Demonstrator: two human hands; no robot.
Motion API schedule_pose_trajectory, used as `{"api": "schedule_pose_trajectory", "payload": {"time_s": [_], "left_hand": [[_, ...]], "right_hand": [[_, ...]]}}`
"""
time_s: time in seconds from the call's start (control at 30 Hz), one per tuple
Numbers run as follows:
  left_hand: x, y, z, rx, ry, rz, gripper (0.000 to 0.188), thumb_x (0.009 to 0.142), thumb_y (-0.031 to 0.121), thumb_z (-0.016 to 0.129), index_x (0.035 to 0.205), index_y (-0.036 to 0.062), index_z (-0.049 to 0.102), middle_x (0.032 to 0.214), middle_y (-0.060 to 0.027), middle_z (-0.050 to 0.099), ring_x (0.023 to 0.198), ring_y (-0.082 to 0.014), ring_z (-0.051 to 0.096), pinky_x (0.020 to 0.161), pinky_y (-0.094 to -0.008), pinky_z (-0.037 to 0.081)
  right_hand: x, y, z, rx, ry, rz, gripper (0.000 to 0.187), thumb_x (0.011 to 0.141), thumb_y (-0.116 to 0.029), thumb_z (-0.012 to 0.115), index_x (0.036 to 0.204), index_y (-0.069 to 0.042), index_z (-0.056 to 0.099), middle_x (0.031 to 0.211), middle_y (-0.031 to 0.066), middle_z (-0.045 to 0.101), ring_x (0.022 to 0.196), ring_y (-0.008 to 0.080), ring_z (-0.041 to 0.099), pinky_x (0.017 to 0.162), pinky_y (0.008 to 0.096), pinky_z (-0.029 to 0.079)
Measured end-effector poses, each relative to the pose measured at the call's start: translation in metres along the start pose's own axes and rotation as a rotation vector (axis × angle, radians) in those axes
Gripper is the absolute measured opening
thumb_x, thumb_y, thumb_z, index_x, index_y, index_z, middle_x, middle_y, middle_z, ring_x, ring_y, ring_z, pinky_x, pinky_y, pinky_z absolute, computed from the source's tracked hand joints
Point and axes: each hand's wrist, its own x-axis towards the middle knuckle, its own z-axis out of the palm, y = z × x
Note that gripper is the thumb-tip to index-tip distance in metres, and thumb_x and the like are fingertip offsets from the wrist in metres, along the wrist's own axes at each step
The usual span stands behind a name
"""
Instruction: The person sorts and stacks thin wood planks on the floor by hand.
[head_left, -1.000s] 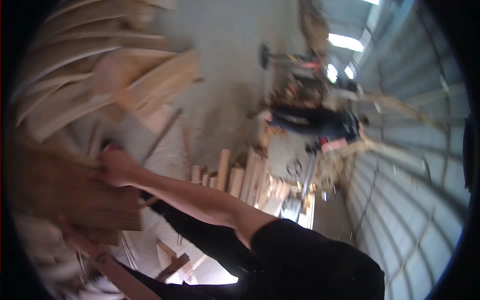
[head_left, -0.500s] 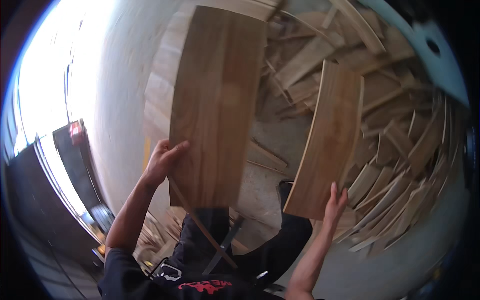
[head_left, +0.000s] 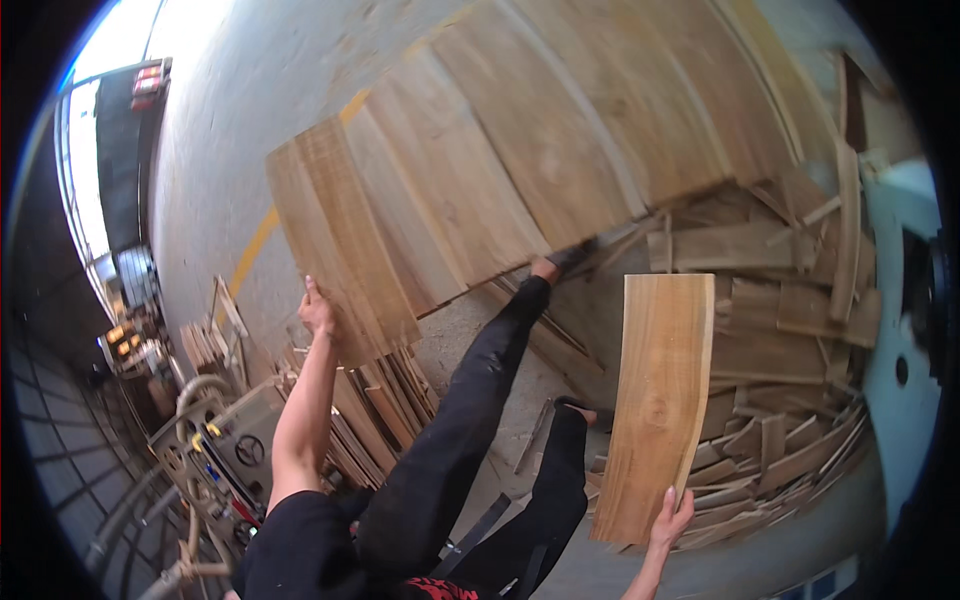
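My left hand grips the edge of a wide wooden board, thumb along its near part. That board is held out to the left, partly in front of a row of pale wooden boards. In my right hand is a narrower wooden board with a knot and light edges, held at its lower right corner. It stands lengthwise away from me, in front of a heap of wood offcuts. The fingers of both hands are partly hidden behind the boards.
Thin wood strips stand below the left board. A machine with a handwheel is at lower left, near a hose. A light-blue machine borders the right. A yellow line crosses the floor; my legs are spread.
My view has swung, bringing the row of boards and the left-hand machine into sight. The left board has tilted leftward, away from the right one. Both boards are still held.
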Motion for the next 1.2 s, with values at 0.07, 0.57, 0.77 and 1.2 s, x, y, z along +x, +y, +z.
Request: {"api": "schedule_pose_trajectory", "payload": {"time_s": [0.07, 0.57, 0.77, 1.2], "left_hand": [[0.027, -0.039, 0.006, 0.023, 0.046, -0.054, 0.059, 0.091, 0.056, 0.057, 0.081, -0.0005, 0.070, 0.071, -0.0052, 0.066, 0.065, -0.0150, 0.057, 0.062, -0.0331, 0.046], [0.048, -0.106, 0.141, -0.238, -0.088, -0.228, 0.050, 0.093, 0.051, 0.058, 0.089, 0.0007, 0.062, 0.084, -0.0064, 0.063, 0.081, -0.0135, 0.053, 0.077, -0.0296, 0.045], [0.063, -0.109, 0.115, -0.314, -0.104, -0.375, 0.050, 0.089, 0.051, 0.063, 0.092, 0.0017, 0.064, 0.088, -0.0096, 0.063, 0.087, -0.0174, 0.055, 0.080, -0.0331, 0.045], [0.087, -0.094, 0.098, -0.031, -0.305, -0.223, 0.061, 0.092, 0.041, 0.060, 0.131, -0.0046, 0.050, 0.121, -0.0225, 0.061, 0.118, -0.0298, 0.056, 0.102, -0.0373, 0.042]], "right_hand": [[0.016, -0.036, 0.010, -0.010, -0.037, -0.026, 0.028, 0.094, -0.024, 0.055, 0.090, 0.004, 0.055, 0.078, 0.0158, 0.059, 0.073, 0.0262, 0.055, 0.069, 0.0383, 0.044], [0.107, -0.335, 0.078, 0.268, -0.206, -0.163, 0.037, 0.094, -0.031, 0.051, 0.112, 0.001, 0.054, 0.104, 0.0076, 0.058, 0.096, 0.0170, 0.051, 0.089, 0.0312, 0.038], [0.105, -0.382, 0.105, 0.173, -0.470, -0.256, 0.041, 0.093, -0.028, 0.050, 0.118, 0.004, 0.053, 0.111, 0.0099, 0.060, 0.102, 0.0174, 0.053, 0.094, 0.0310, 0.037], [0.038, -0.450, 0.403, -0.021, -0.653, -0.490, 0.029, 0.090, -0.025, 0.065, 0.099, 0.000, 0.057, 0.081, 0.0214, 0.066, 0.076, 0.0344, 0.068, 0.066, 0.0412, 0.050]]}}
